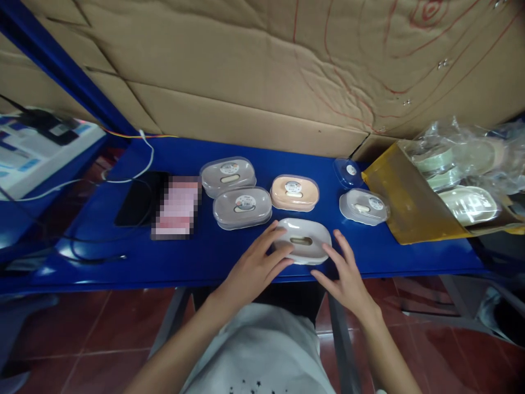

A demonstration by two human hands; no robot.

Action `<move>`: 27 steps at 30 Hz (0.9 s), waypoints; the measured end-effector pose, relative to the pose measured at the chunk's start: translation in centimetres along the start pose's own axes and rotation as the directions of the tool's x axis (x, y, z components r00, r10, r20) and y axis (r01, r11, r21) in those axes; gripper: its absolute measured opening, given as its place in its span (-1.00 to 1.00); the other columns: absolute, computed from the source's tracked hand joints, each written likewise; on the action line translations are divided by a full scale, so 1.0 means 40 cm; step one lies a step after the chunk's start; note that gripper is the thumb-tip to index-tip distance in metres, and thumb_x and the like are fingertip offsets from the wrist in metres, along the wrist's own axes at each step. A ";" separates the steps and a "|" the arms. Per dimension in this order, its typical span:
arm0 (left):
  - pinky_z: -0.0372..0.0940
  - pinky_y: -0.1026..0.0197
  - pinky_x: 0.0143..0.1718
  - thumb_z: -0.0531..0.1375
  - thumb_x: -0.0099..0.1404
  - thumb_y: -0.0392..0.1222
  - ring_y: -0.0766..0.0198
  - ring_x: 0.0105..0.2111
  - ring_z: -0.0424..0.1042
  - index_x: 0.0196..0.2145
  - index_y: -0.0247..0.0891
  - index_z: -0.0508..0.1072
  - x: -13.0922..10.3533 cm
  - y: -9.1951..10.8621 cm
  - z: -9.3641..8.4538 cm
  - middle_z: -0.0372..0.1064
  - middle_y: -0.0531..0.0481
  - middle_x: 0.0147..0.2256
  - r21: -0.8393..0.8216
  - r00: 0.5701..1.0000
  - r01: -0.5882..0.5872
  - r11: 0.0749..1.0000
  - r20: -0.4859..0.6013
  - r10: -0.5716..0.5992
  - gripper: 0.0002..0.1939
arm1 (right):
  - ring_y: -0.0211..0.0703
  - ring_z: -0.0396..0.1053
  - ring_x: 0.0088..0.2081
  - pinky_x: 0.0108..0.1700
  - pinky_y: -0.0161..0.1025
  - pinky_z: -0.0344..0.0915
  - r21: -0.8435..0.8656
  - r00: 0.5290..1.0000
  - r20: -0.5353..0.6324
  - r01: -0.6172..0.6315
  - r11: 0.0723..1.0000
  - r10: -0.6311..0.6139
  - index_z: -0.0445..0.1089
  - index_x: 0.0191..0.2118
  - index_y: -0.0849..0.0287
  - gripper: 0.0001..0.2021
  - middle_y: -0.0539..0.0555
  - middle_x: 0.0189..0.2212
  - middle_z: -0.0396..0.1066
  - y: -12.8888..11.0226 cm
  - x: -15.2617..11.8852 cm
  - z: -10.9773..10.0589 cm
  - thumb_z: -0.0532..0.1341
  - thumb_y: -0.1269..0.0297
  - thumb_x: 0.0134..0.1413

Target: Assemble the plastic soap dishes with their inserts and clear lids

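A light grey oval soap dish (311, 252) with a slot in its middle rests near the table's front edge, no clear lid on it. At its left end my left hand (262, 260) grips it, fingers over the rim and thumb at the front wall. My right hand (344, 273) is spread at the other end, a fingertip at the rim. Behind it sit a lidded peach soap dish (279, 198) and a lidded grey soap dish (348, 205), both labelled. To the left are two more grey dishes (221, 213) with clear lids.
A clear lid (342, 171) lies at the back beside an open, yellow-taped box (404, 202) of bagged dishes. Leftward on the blue table (229, 257) are a black phone-like object (137, 200), a blurred-out item (176, 208) and cables (96, 259). Cardboard (229, 82) walls the back.
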State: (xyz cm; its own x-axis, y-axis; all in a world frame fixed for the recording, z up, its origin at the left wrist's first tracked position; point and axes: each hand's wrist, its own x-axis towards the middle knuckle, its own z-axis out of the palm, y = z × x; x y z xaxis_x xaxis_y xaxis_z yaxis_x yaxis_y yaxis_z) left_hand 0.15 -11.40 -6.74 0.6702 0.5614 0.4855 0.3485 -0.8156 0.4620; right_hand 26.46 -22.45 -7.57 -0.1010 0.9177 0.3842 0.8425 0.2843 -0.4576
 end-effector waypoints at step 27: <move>0.39 -0.25 0.29 0.31 0.49 -0.07 -0.17 0.33 0.35 0.31 -0.08 0.36 -0.040 -0.010 -0.022 0.24 -0.28 0.35 0.089 0.990 0.139 0.986 0.010 -0.140 -0.50 | 0.38 0.48 0.19 0.23 0.35 0.36 -0.483 0.878 0.119 -0.358 0.799 0.465 0.46 0.25 0.15 -0.38 0.39 0.18 0.49 0.390 0.572 -0.182 0.35 -0.13 0.22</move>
State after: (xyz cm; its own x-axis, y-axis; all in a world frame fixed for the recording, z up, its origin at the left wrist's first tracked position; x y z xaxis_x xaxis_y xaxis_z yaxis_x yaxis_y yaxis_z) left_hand -1.64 -11.86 -7.04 0.6213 0.6687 0.4084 0.4951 -0.7390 0.4569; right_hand 41.16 0.97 -0.06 0.2399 0.9704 0.0292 0.9650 -0.2351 -0.1159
